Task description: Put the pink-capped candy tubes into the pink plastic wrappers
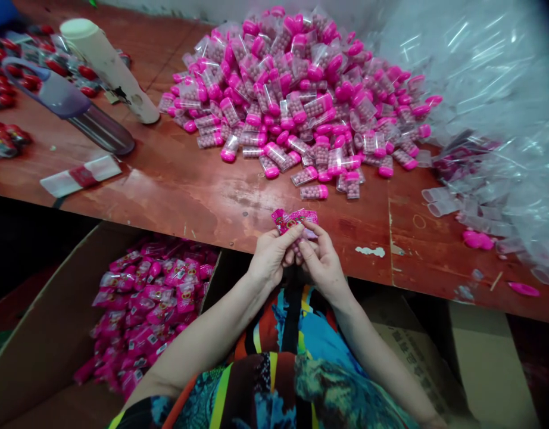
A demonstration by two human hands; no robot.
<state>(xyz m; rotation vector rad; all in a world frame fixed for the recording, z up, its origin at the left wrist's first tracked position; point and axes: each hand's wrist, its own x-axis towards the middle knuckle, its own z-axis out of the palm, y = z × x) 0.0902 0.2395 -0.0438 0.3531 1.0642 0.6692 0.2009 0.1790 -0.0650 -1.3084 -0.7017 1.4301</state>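
Both hands meet at the near edge of a reddish-brown wooden desk, close in front of the person's body. The left hand pinches a small, shiny, bright pink plastic wrapper with a printed pattern between its thumb and fingers. The right hand has its grip on the other side of the same wrapper, thumb and fingers drawn together. Small pinkish balls show between the hands, just below the wrapper; what encloses them is partly hidden by the fingers.

Beyond the hands, well apart from them, rises a large heap of clear plastic tubes with bright pink caps, filled with small pink balls. To its right lies a big sheet of crinkled clear plastic, with some loose clear tubes and a few rounded pink plastic pieces near its lower edge. On the left side of the desk are a white cylindrical bottle, a see-through bottle with a purple looped lid and a white packet with a red band. Below the desk, to the left, a brown cardboard box holds many glossy pink packets.
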